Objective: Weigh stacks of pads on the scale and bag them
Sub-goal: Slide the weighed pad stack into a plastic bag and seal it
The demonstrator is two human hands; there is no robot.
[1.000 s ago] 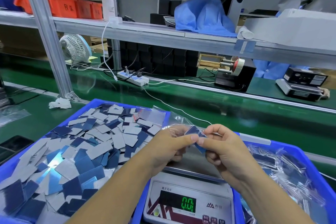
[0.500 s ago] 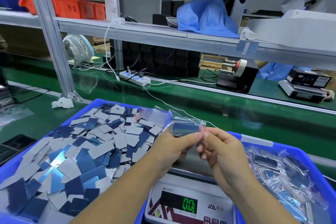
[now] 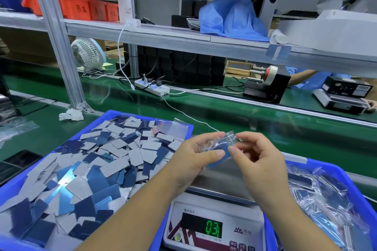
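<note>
Together, both hands (image 3: 224,155) on bag (image 3: 219,146)

Both bare forearms coming in from the near edge, angling toward each other and meeting mid-scene. Left hand (image 3: 193,155) on the left, palm turned right, index finger stretched out on top and thumb pressed in underneath, pinching the small clear plastic zip bag with a blue pad inside (image 3: 221,149). Right hand (image 3: 259,157) just beside it, back of hand facing the camera, thumb and index fingertip nipping the same bag from the right, other fingers loosely curled below. Fingertips of both hands nearly touching, wrists fairly straight.
</note>
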